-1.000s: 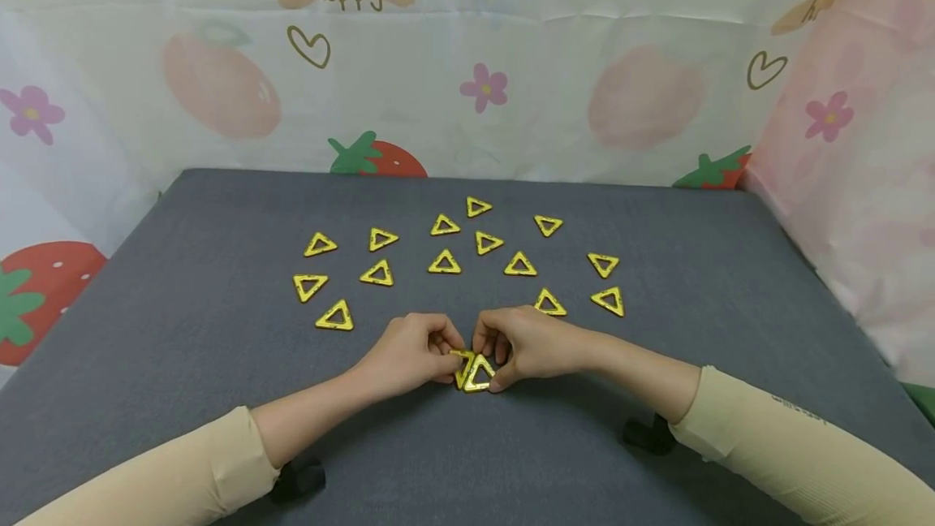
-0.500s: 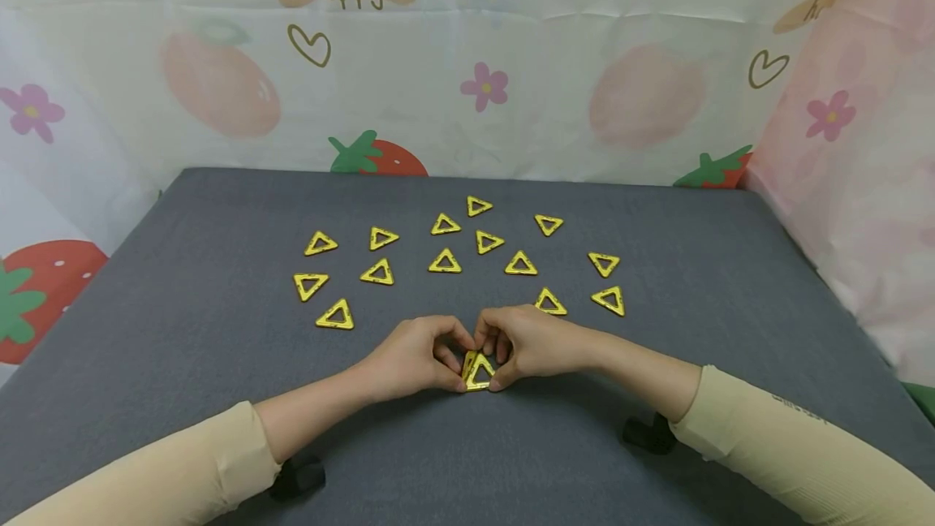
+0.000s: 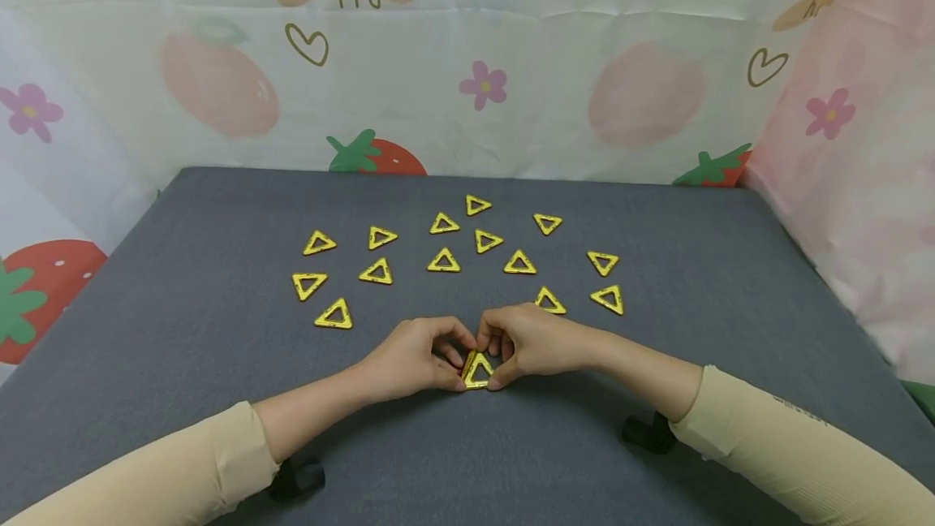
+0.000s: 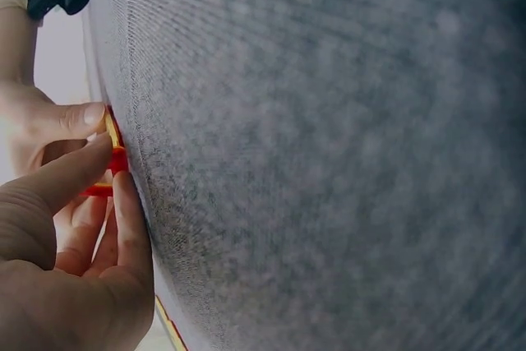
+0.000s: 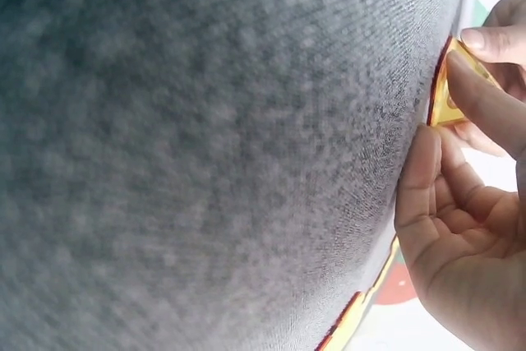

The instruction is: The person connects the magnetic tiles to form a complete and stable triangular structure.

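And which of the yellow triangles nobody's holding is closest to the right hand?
The yellow triangle just beyond the right hand. In the head view it meets the hand's edge; all the other loose ones show apart from it.

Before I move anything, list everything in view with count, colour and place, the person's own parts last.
Loose triangles: fourteen, yellow, spread over the table beyond the hands, one partly behind the right hand
Held triangles: at least two, exact number unclear, yellow with red edges in the wrist views, between the hands
Table: one, dark grey, under everything
Printed backdrop: count unclear, white and pink with strawberries, flowers and hearts, behind and beside the table
Wrist devices: two, black, one below each wrist
Sleeves: two, cream, on the forearms
Left hand: one, bare, pinching the held triangles
Right hand: one, bare, likewise
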`<control>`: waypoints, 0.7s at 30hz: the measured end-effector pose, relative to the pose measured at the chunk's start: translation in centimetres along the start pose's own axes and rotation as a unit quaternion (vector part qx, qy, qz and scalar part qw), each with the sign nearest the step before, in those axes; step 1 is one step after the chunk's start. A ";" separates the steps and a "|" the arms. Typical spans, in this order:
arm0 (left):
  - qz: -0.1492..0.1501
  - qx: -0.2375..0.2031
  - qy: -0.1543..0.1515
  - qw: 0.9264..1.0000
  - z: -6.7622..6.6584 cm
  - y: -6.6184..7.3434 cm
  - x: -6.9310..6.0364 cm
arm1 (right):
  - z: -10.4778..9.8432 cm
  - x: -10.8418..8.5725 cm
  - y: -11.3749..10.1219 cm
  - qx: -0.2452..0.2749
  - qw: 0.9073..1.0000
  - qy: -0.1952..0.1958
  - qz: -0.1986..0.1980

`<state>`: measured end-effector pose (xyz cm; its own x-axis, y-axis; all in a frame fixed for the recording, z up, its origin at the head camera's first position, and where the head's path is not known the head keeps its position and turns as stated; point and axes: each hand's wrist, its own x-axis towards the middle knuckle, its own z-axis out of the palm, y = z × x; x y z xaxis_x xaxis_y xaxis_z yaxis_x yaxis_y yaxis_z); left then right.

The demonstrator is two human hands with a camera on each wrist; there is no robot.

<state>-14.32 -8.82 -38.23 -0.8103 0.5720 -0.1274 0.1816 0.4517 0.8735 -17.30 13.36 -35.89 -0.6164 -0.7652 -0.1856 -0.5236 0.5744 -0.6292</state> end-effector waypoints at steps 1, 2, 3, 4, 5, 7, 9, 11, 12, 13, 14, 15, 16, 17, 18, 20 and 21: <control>0.000 0.002 0.000 1.000 0.0 0.0 0.0 | 0.0 0.0 0.0 -0.001 1.000 0.001 -0.001; 0.002 0.005 0.001 1.000 0.0 0.0 0.0 | 0.0 0.0 0.0 -0.001 1.000 0.001 -0.001; 0.003 0.009 0.001 1.000 0.0 0.1 0.0 | -0.1 0.0 0.0 0.000 1.000 0.001 -0.003; 0.005 0.012 0.002 1.000 -0.1 0.1 0.0 | -0.1 0.0 0.1 0.001 1.000 0.000 -0.004; 0.006 0.015 0.002 1.000 -0.1 0.1 0.0 | -0.2 0.0 0.1 0.001 1.000 0.000 -0.004; 0.010 0.021 0.003 1.000 -0.1 0.1 0.0 | -0.3 -0.1 0.1 0.004 1.000 -0.002 -0.002; 0.011 0.022 0.002 1.000 0.0 0.2 0.0 | -0.6 -0.3 0.3 0.009 1.000 -0.003 0.003; 0.012 0.021 0.000 1.000 0.0 0.2 0.0 | -1.0 -0.5 0.5 0.010 1.000 0.000 0.011; 0.011 0.018 -0.001 1.000 0.0 0.2 0.0 | -1.3 -0.7 0.6 0.011 1.000 0.003 0.014; 0.009 0.014 -0.003 1.000 0.0 0.2 0.0 | -1.6 -0.8 0.8 0.012 1.000 0.008 0.016; 0.007 0.010 -0.004 1.000 0.0 0.2 0.1 | -2.0 -0.9 0.9 0.012 1.000 0.014 0.019; 0.005 0.009 -0.004 1.000 0.0 0.1 0.1 | -2.5 -1.1 1.1 0.012 0.999 0.022 0.023; 0.004 0.007 -0.003 1.000 0.0 0.2 0.1 | -3.0 -1.2 1.2 0.012 0.999 0.030 0.026; 0.003 0.007 -0.003 1.000 -0.1 0.2 0.1 | -3.5 -1.3 1.4 0.015 0.999 0.038 0.031; 0.002 0.008 -0.003 1.000 -0.1 0.2 0.1 | -4.0 -1.5 1.6 0.017 0.998 0.048 0.035; 0.001 0.010 -0.001 1.000 -0.1 0.2 0.1 | -4.9 -1.8 2.1 0.023 0.997 0.067 0.045; 0.000 0.011 0.000 1.000 -0.1 0.2 0.1 | -5.4 -1.9 2.3 0.026 0.996 0.075 0.050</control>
<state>-14.44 -8.69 -38.01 -0.8098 0.5726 -0.1277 0.1942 0.4670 0.8627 -20.49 17.67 -32.93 -0.7460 -0.6517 -0.1370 -0.4269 0.6259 -0.6526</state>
